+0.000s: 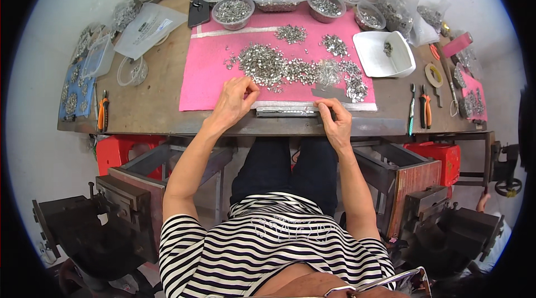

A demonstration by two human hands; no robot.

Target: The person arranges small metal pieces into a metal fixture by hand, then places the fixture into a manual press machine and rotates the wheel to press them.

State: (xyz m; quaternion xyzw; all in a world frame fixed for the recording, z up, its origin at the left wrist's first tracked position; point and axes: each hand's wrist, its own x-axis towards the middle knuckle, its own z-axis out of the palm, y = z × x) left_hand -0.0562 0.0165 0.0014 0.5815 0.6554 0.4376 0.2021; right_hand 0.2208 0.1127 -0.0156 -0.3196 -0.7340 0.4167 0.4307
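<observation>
A large heap of small shiny metal pieces (pixel 261 65) lies on a pink mat (pixel 209 69). My left hand (pixel 237 97) is at the heap's near left edge, fingers curled and thumb against forefinger; anything pinched there is too small to make out. Along the table's front edge lies a narrow dark metal bar (pixel 287 112) with a row of small silvery pieces along it. My right hand (pixel 336 125) is at the bar's right end, its thumb and forefinger drawn together; what they hold cannot be made out. A flat grey strip (pixel 330 92) lies just beyond.
Clear tubs of metal pieces (pixel 233 12) line the back. At right are a white tray (pixel 371 55), a toothbrush (pixel 412 109), orange-handled pliers (pixel 426 109) and a tape roll (pixel 433 75). More pliers (pixel 103 111) lie at left. Vises (pixel 120 208) flank my legs.
</observation>
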